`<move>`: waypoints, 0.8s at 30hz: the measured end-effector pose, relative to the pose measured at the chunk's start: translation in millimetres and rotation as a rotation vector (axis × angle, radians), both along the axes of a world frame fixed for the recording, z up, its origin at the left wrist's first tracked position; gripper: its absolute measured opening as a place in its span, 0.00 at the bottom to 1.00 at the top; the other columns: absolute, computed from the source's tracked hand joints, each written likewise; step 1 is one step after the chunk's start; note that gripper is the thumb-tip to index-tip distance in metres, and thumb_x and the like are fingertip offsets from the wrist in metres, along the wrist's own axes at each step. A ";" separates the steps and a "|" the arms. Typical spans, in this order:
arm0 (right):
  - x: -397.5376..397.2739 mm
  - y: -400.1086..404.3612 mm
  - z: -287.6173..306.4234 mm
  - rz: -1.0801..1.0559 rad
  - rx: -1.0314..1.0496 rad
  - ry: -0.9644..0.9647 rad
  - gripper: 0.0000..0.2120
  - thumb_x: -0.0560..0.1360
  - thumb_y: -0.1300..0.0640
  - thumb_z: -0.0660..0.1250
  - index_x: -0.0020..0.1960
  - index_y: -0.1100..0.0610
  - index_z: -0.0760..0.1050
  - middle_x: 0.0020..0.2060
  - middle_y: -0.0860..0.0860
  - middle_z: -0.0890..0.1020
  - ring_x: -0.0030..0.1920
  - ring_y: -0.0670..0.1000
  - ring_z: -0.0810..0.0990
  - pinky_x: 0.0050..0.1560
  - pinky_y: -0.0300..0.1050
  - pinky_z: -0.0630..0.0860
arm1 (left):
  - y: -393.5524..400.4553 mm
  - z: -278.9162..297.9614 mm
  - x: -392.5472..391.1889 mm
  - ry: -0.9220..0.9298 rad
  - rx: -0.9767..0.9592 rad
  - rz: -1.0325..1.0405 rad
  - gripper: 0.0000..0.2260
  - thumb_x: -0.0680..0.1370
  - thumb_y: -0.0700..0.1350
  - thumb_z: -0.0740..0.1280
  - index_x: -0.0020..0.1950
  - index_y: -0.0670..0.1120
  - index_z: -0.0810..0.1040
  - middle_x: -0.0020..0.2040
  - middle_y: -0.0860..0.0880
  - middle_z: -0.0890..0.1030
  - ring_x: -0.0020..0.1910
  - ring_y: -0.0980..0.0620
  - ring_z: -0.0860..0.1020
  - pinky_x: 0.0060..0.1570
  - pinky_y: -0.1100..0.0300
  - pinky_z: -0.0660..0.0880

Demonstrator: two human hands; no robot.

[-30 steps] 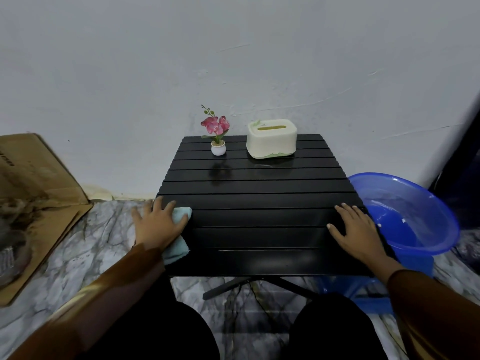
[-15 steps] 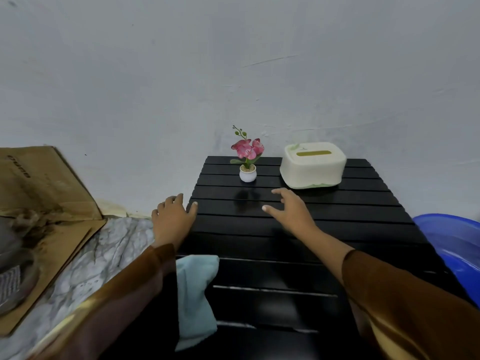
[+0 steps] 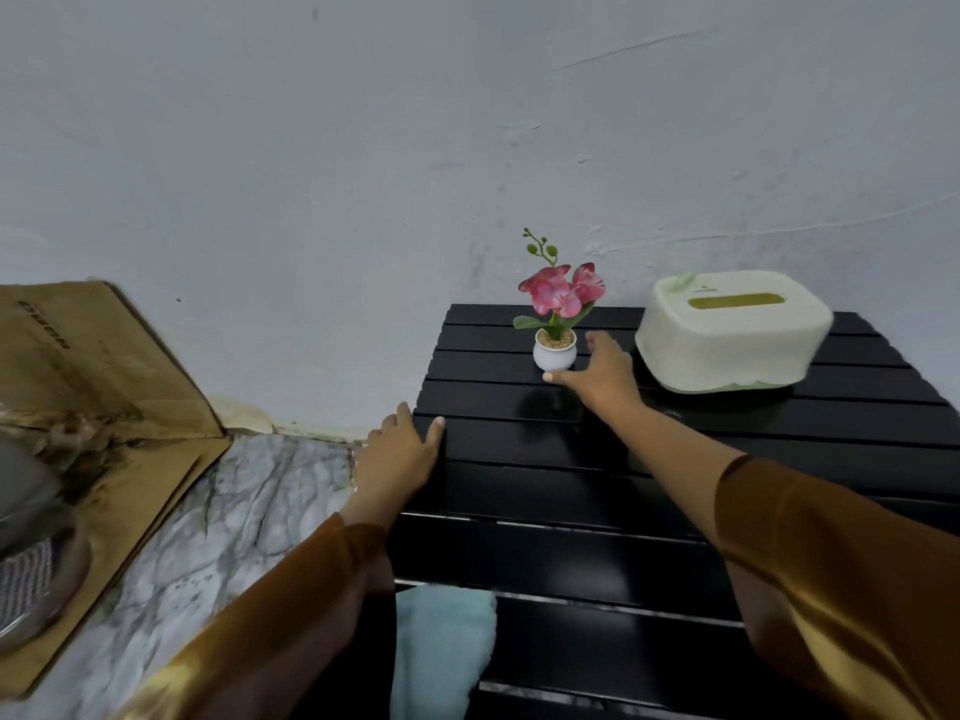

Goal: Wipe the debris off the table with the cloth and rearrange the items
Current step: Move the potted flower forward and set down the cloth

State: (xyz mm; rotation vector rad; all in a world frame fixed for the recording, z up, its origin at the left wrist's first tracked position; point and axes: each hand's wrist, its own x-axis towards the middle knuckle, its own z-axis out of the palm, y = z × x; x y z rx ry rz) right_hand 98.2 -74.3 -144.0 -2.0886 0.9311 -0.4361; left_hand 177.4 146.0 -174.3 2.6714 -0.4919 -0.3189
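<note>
A small white pot with pink flowers (image 3: 555, 350) stands near the far left of the black slatted table (image 3: 675, 449). My right hand (image 3: 602, 374) reaches beside the pot, fingers spread, thumb near its base, not closed on it. A cream tissue box (image 3: 732, 337) sits to the right of the pot at the far edge. My left hand (image 3: 402, 454) rests flat on the table's left edge. The light blue cloth (image 3: 441, 646) lies on the near left of the table, free of both hands.
Flattened brown cardboard (image 3: 98, 387) leans against the white wall at the left, over a marble-patterned floor (image 3: 218, 522). A grey object (image 3: 31, 553) sits at the far left edge. The wall stands directly behind the table.
My left hand let go of the cloth and moved forward along the table's left edge. My right hand moved from the right side across to the flower pot. The view shifted left and closer.
</note>
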 end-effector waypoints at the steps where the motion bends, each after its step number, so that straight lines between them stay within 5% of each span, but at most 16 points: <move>1: 5.3 -1.5 -1.9 -0.014 -0.009 -0.011 0.40 0.63 0.51 0.78 0.68 0.61 0.65 0.65 0.59 0.74 0.66 0.60 0.69 0.66 0.56 0.69 | -0.1 -2.9 -0.6 0.012 -0.019 0.002 0.28 0.80 0.59 0.52 0.74 0.44 0.58 0.71 0.40 0.68 0.68 0.37 0.67 0.64 0.44 0.67; 15: 27.1 -2.4 -1.4 -0.007 -0.064 0.000 0.21 0.67 0.50 0.71 0.56 0.60 0.76 0.55 0.58 0.80 0.61 0.62 0.72 0.54 0.50 0.69 | -1.5 -7.4 -5.0 0.050 -0.110 0.021 0.25 0.80 0.59 0.52 0.71 0.45 0.61 0.67 0.40 0.72 0.64 0.38 0.72 0.60 0.45 0.70; 24: -46.4 23.0 22.3 0.016 -0.032 -0.074 0.17 0.63 0.54 0.76 0.49 0.58 0.78 0.49 0.58 0.83 0.55 0.61 0.77 0.57 0.56 0.76 | 10.0 22.4 -31.6 -0.001 -0.037 -0.024 0.30 0.80 0.57 0.54 0.75 0.41 0.55 0.75 0.39 0.61 0.71 0.35 0.62 0.68 0.43 0.62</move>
